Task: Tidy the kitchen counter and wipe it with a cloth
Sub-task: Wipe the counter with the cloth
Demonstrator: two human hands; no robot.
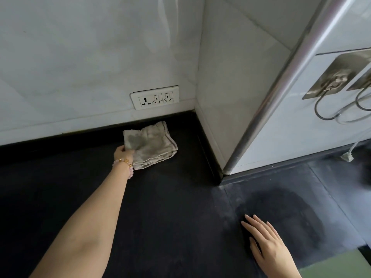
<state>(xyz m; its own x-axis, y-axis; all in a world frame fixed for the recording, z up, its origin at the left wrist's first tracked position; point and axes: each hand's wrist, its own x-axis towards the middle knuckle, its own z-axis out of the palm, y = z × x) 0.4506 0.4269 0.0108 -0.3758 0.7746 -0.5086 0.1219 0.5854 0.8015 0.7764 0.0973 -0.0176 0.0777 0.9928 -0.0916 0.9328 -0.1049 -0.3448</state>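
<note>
Our left hand (122, 152) pinches the near left edge of the cloth (151, 144), which lies folded on the dark counter (170, 207) at the back, close under the socket (155, 97). The cloth runs long from that hand toward the right corner. Our right hand (267, 240) rests flat and open, well apart, so we judge the left one will wipe.
</note>
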